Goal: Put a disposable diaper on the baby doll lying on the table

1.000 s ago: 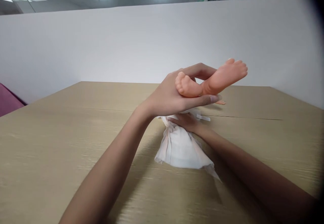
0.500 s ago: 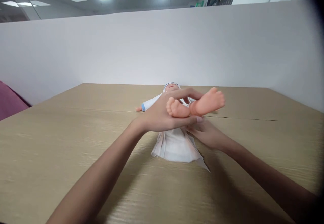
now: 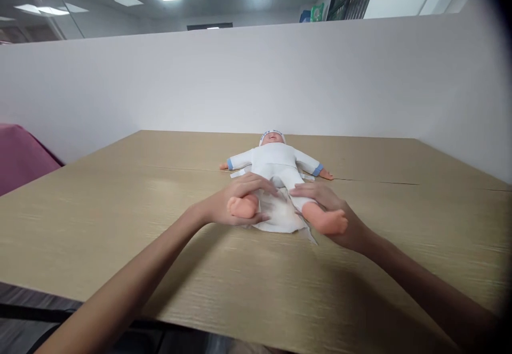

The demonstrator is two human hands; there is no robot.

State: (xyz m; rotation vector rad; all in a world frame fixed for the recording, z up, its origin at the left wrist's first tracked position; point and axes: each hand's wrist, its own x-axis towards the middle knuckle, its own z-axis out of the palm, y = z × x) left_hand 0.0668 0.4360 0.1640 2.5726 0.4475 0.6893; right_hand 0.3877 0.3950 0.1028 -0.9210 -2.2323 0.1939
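A baby doll [image 3: 274, 157] in a white suit with blue cuffs lies on its back, head away from me, arms spread. Beneath its hips an unfolded white diaper [image 3: 282, 218] reaches toward me, its tabs showing at both sides of the waist. My left hand [image 3: 236, 199] is curled around the doll's leg on the left, the bare foot poking out past the palm. On the other side, my right hand [image 3: 336, 210] holds the right-hand leg from its outer side, fingers across the white trouser. That foot points to the right.
The doll lies on a wooden table [image 3: 120, 247] with a seam across it. A white partition [image 3: 240, 77] rises behind the far edge. Something pink [image 3: 24, 157] stands at the left, and the table's near edge shows at the bottom.
The doll's legs have come down and apart; before, my left hand held both feet together, raised. My right hand has moved from beneath them onto one leg. The view has tilted down.
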